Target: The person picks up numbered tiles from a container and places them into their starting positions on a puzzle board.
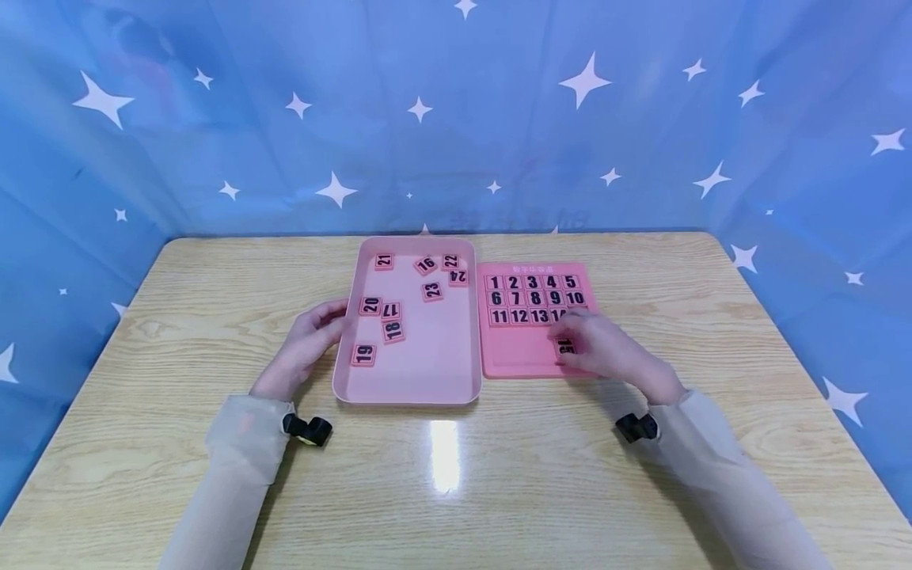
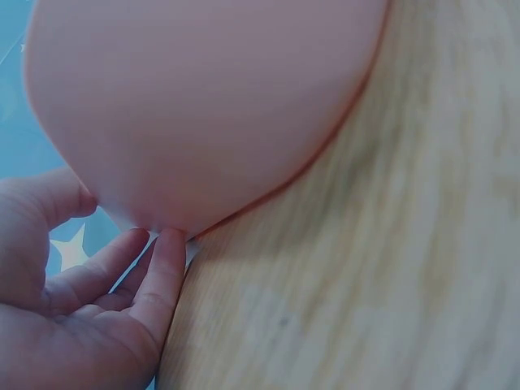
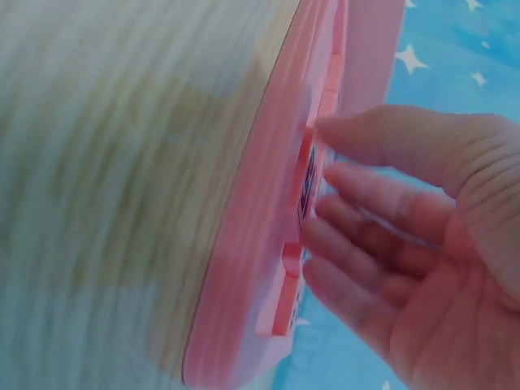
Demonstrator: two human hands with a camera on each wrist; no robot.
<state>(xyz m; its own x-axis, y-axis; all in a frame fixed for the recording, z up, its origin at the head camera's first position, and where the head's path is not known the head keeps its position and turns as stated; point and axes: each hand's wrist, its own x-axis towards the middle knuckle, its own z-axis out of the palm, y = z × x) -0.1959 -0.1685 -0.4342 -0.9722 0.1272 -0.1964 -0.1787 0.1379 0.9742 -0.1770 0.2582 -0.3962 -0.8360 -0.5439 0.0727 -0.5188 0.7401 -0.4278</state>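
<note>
My right hand holds the pink number tile 15 between thumb and fingers, over the lower right of the pink puzzle board. The tile's digits lie sideways. Tiles 1 to 13 stand in order in the board's upper rows; tile 14 is partly covered by my fingers. My left hand is at the left side of the pink tray. In the left wrist view its loosely extended fingertips touch the tray's outer wall.
Several loose tiles lie in the tray, among them 21, 16, 23, 18 and 19. The tray stands beside the board on a wooden table. A blue starred curtain hangs behind.
</note>
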